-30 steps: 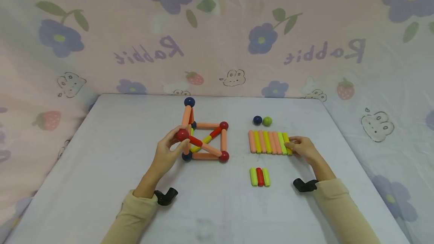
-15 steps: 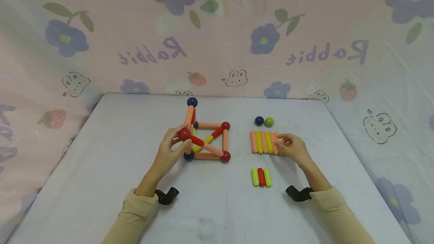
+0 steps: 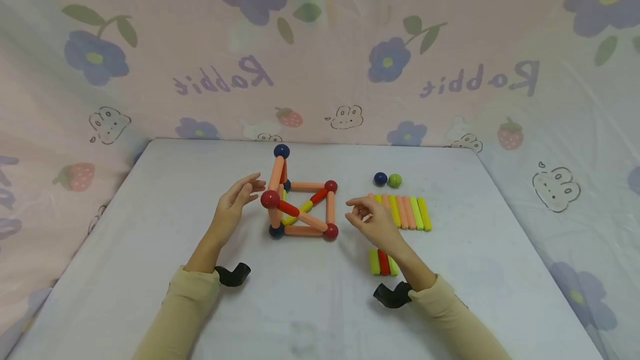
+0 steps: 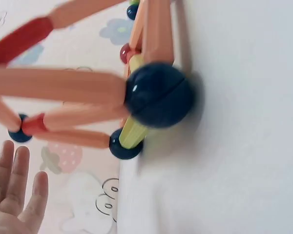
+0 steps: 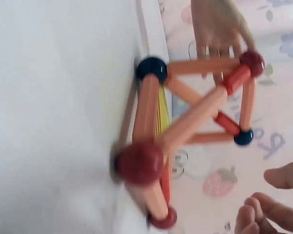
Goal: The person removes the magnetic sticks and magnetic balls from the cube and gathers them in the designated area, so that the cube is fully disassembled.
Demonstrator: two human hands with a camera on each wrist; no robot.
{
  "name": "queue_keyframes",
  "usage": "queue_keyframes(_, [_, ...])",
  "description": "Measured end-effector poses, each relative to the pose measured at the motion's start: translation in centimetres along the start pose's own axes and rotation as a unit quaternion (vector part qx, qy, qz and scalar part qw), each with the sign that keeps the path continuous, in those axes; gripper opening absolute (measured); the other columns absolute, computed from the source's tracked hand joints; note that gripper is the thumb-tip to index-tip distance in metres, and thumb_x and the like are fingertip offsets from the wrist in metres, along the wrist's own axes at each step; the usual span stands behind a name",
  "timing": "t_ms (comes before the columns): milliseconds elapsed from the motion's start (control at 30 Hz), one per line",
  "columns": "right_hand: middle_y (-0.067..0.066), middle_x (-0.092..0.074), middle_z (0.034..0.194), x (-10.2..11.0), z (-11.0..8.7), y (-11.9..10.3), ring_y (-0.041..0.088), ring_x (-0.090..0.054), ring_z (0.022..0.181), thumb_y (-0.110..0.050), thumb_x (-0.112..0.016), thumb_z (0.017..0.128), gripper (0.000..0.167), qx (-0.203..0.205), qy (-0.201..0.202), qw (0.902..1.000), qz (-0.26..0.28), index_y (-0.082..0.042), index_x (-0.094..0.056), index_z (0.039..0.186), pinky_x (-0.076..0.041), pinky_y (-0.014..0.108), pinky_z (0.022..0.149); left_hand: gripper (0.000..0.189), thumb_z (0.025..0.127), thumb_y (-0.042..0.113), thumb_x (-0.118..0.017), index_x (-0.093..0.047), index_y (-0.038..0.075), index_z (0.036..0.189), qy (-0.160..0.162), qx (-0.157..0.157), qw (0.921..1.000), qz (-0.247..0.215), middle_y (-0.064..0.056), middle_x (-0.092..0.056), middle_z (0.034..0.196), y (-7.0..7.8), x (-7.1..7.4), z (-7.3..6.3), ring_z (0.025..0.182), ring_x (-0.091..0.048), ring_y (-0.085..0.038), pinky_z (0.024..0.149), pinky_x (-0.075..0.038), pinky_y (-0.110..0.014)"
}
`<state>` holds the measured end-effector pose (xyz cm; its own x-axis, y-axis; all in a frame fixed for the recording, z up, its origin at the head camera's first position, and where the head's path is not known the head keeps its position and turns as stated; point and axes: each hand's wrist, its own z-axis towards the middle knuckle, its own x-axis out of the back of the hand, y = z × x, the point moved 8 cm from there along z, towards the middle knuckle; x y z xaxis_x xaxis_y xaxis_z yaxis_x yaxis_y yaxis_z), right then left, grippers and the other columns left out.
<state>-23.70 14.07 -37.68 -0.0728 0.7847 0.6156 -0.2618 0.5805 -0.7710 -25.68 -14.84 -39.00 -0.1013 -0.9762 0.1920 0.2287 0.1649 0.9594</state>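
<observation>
A frame of magnetic rods and balls (image 3: 304,230) stands on the white table, a square base with a raised part on its left. At its near left top is a red ball (image 3: 270,199); at the far top, a dark blue ball (image 3: 281,151). My left hand (image 3: 232,201) is just left of the red ball, apparently apart, its fingers extended and holding nothing. Between the frame and a row of rods (image 3: 411,213), my right hand (image 3: 372,221) hovers with fingers loosely bent. The right wrist view shows nothing between its thumb (image 5: 285,176) and fingers. My right hand hides some rods.
Behind the row lie a dark blue ball (image 3: 380,179) and a green ball (image 3: 395,180). Nearer, partly behind my right wrist, is a short row of green and red rods (image 3: 383,261). A patterned curtain (image 3: 320,60) hangs behind the table.
My left hand has let go of the red ball and drawn left. My right hand has moved left from the right end of the rod row towards the frame. The frame stays standing.
</observation>
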Motion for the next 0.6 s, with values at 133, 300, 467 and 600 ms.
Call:
queue_keyframes(133, [0.010, -0.061, 0.080, -1.8, 0.2, -2.6, 0.014, -0.053, 0.074, -0.006, -0.069, 0.086, 0.023, 0.051, 0.020, 0.9985, 0.006, 0.002, -0.067, 0.107, -0.047, 0.015, 0.063, 0.047, 0.103, 0.031, -0.042, -0.045, 0.005, 0.141, -0.001, 0.021, 0.9996, -0.017, -0.018, -0.056, 0.132, -0.9, 1.4, 1.9, 0.112, -0.057, 0.007, 0.097, -0.047, -0.011])
queue_keyframes(300, [0.012, -0.061, 0.081, -4.0, 0.7, -5.5, 0.019, -0.056, 0.073, -0.004, -0.069, 0.085, 0.021, 0.117, 0.038, 0.9914, 0.043, 0.000, -0.065, 0.105, -0.050, 0.020, 0.061, 0.049, 0.103, 0.034, -0.043, -0.043, 0.007, 0.143, -0.022, 0.041, 0.9989, 0.000, -0.017, -0.052, 0.140, -1.5, 2.2, 4.2, 0.117, -0.054, 0.006, 0.106, -0.045, -0.020])
queue_keyframes(467, [0.015, -0.064, 0.087, -6.0, 1.4, -7.2, 0.024, -0.060, 0.078, -0.003, -0.069, 0.084, 0.026, 0.163, 0.065, 0.9814, 0.079, 0.000, -0.064, 0.110, -0.055, 0.029, 0.065, 0.052, 0.102, 0.036, -0.044, -0.039, 0.008, 0.146, -0.039, 0.071, 0.9963, -0.028, -0.018, -0.046, 0.147, -1.6, 1.7, 6.4, 0.133, -0.049, -0.016, 0.117, -0.035, -0.040])
queue_keyframes(600, [0.018, -0.065, 0.098, -7.6, 1.9, -8.1, 0.027, -0.062, 0.088, -0.007, -0.072, 0.084, 0.035, 0.179, 0.081, 0.9770, 0.083, 0.001, -0.061, 0.116, -0.058, 0.034, 0.070, 0.054, 0.103, 0.034, -0.043, -0.034, 0.007, 0.148, -0.063, 0.092, 0.9917, -0.065, -0.019, -0.042, 0.151, -1.5, 0.6, 7.7, 0.141, -0.040, -0.029, 0.119, -0.031, -0.043])
